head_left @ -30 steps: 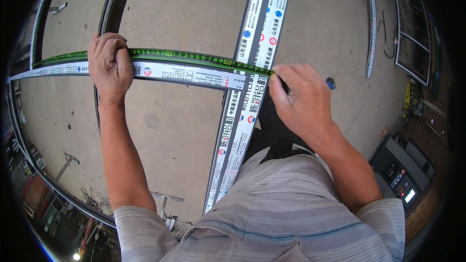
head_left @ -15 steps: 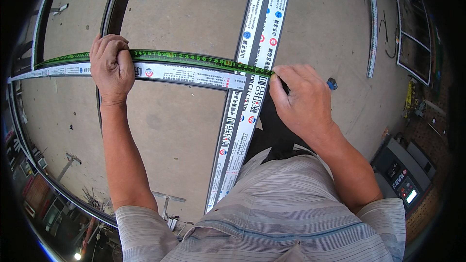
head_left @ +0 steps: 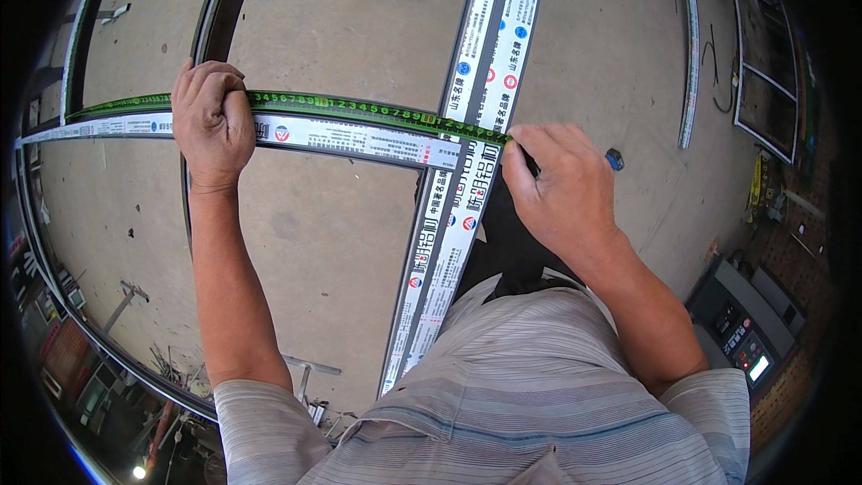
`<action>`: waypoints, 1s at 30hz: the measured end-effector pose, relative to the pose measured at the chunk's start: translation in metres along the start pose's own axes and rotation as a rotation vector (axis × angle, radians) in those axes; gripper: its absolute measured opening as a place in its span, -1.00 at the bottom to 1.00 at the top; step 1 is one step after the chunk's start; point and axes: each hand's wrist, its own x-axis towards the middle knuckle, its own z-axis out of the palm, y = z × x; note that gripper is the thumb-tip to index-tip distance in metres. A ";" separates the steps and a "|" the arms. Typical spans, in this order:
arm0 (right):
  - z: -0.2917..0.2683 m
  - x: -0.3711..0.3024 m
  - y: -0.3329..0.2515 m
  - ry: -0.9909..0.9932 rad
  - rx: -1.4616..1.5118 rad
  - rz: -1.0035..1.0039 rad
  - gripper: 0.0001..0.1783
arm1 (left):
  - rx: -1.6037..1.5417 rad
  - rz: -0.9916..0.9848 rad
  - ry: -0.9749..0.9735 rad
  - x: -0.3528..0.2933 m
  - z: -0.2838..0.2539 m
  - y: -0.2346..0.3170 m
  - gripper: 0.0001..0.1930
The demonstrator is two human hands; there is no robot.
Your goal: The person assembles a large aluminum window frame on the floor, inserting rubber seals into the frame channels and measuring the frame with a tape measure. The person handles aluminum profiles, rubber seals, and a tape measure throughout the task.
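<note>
Green tape measure [head_left: 359, 113] stretched across centre of frame along a wrapped metal profile [head_left: 350, 138], left hand [head_left: 212, 121] fingers closed over both at upper left, right hand [head_left: 561, 184] fingers pinching tape at crossing profile [head_left: 467, 180], concrete floor [head_left: 323, 242] beneath.

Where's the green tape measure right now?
In the head view, the green tape runs along the top edge of the crosswise bar, pinned by the left hand and reaching the right hand at the long bar.
</note>
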 end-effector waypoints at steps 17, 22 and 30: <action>-0.001 0.000 0.002 -0.002 -0.006 -0.010 -0.92 | -0.008 -0.009 -0.009 0.000 0.000 0.001 -0.89; -0.001 0.000 0.001 -0.012 -0.015 -0.003 -0.92 | 0.000 -0.008 -0.008 -0.001 0.000 0.000 -0.89; -0.002 0.000 0.001 -0.029 -0.022 0.012 -0.90 | 0.012 -0.013 -0.015 -0.001 -0.001 -0.002 -0.91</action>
